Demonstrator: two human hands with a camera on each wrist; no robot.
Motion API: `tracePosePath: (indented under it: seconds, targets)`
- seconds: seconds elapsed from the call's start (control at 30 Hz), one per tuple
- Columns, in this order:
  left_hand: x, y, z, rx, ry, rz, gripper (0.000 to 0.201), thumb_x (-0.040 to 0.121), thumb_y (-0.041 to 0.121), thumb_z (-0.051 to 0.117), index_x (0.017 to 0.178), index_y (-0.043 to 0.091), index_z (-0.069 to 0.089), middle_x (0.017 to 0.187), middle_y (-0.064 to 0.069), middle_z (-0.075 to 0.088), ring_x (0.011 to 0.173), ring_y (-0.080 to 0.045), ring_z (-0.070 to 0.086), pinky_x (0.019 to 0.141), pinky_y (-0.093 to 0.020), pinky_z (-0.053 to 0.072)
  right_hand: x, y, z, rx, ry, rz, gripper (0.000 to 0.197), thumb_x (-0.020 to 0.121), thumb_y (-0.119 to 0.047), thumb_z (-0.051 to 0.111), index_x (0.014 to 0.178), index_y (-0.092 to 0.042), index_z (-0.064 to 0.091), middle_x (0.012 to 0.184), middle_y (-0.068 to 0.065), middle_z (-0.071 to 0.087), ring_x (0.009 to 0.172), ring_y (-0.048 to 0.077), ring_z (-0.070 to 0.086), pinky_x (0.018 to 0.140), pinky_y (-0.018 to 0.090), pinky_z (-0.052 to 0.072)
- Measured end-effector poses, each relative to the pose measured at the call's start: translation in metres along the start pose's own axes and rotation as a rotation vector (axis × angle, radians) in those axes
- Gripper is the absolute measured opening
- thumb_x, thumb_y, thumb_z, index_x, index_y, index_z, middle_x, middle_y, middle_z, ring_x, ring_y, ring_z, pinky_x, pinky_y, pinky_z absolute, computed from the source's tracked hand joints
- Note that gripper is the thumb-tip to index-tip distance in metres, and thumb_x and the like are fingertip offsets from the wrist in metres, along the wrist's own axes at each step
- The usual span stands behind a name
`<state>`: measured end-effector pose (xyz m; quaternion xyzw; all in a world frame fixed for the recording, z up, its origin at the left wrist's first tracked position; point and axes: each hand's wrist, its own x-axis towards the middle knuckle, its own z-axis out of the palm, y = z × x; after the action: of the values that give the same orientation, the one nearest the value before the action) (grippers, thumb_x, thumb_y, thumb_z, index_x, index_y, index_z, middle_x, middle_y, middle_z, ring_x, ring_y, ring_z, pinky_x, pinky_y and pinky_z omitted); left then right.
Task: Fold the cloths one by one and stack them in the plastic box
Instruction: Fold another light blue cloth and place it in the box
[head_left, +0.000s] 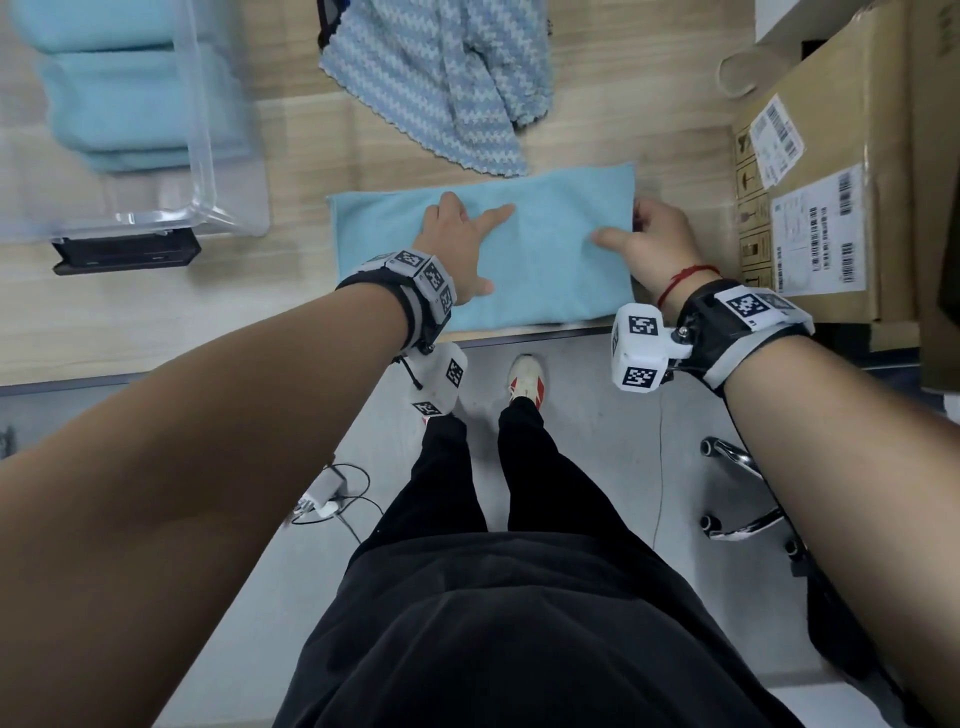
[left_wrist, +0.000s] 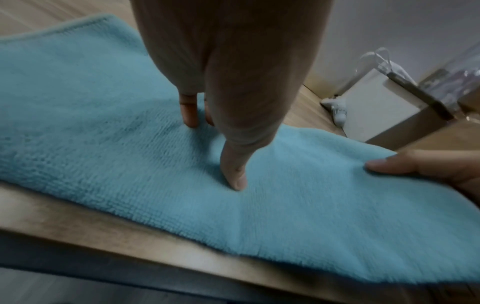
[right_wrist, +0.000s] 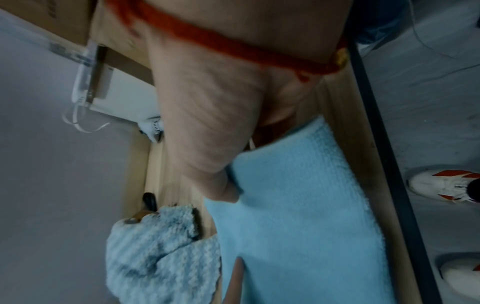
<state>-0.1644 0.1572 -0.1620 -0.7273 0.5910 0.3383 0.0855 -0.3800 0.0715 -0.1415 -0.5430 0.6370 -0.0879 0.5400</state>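
Observation:
A light blue cloth (head_left: 550, 270) lies folded in a long rectangle on the wooden table, close to its front edge. My left hand (head_left: 462, 234) presses flat on the cloth's middle left with fingers spread; the left wrist view shows the fingertips (left_wrist: 236, 181) pushing into the pile (left_wrist: 103, 123). My right hand (head_left: 644, 234) grips the cloth's right end, thumb (left_wrist: 405, 164) on top and fingers curled round the edge. In the right wrist view the palm (right_wrist: 207, 123) sits over that end (right_wrist: 298, 205). The clear plastic box (head_left: 202, 156) stands at the far left and holds folded blue cloths (head_left: 119, 104).
A blue-and-white zigzag cloth (head_left: 441, 88) lies crumpled behind the blue one, also seen beside it (right_wrist: 155, 246). A large cardboard box (head_left: 831, 182) stands close on the right. A black device (head_left: 124, 254) sits in front of the plastic box. A chair base (head_left: 737, 488) is on the floor.

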Motion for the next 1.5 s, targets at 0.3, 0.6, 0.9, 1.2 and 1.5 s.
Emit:
tracePosePath:
  seconds: [0.3,0.6,0.9,1.2,1.5]
  targets:
    - [-0.040,-0.065,-0.022,-0.539,0.319,-0.206,0.016,0.080,0.017,0.066,0.095,0.022,0.065,0.076,0.011,0.058,0.062,-0.004,0.052,0.059,-0.019,0.043,-0.027,-0.064,0.036,0.062,-0.240,-0.080,0.030,0.082,-0.008,0.065,0.107,0.007,0.058,0.087,0.013,0.066,0.069,0.024,0.063,0.063,0.033,0.051]
    - [-0.066,-0.132,0.018,-1.111,0.196,-0.360,0.021,0.094,0.018,0.058,0.109,0.004,0.064,0.081,-0.003,0.066,0.068,-0.013,0.062,0.069,-0.024,0.052,-0.039,-0.093,0.134,-0.127,-0.448,-0.134,0.017,0.081,-0.010,0.062,0.073,-0.018,0.048,0.056,0.011,0.063,0.042,0.021,0.057,0.040,0.025,0.044]
    - [-0.066,-0.140,0.009,-1.361,0.103,-0.408,0.058,0.103,0.047,0.026,0.117,0.002,0.060,0.093,-0.009,0.067,0.083,-0.019,0.065,0.079,-0.026,0.056,-0.035,-0.094,0.203,-0.210,-0.464,-0.090,0.014,0.086,-0.022,0.063,0.079,-0.019,0.051,0.059,0.007,0.066,0.045,0.020,0.060,0.045,0.027,0.050]
    - [-0.069,-0.152,0.007,-0.770,0.177,-0.345,0.022,0.083,0.034,0.069,0.090,0.015,0.061,0.078,-0.002,0.066,0.071,-0.015,0.059,0.072,-0.027,0.047,-0.033,-0.096,0.193,-0.255,-0.416,-0.067,0.016,0.091,-0.031,0.057,0.093,-0.015,0.061,0.083,0.003,0.068,0.059,0.017,0.062,0.048,0.025,0.049]
    - [-0.070,-0.154,0.005,-0.570,0.311,-0.311,0.038,0.073,0.020,0.079,0.092,0.017,0.046,0.076,-0.001,0.056,0.071,-0.024,0.054,0.068,-0.035,0.045,-0.031,-0.070,0.153,-0.720,-0.383,-0.446,0.014,0.080,-0.027,0.070,0.092,-0.023,0.064,0.085,-0.007,0.065,0.072,0.009,0.055,0.081,0.029,0.049]
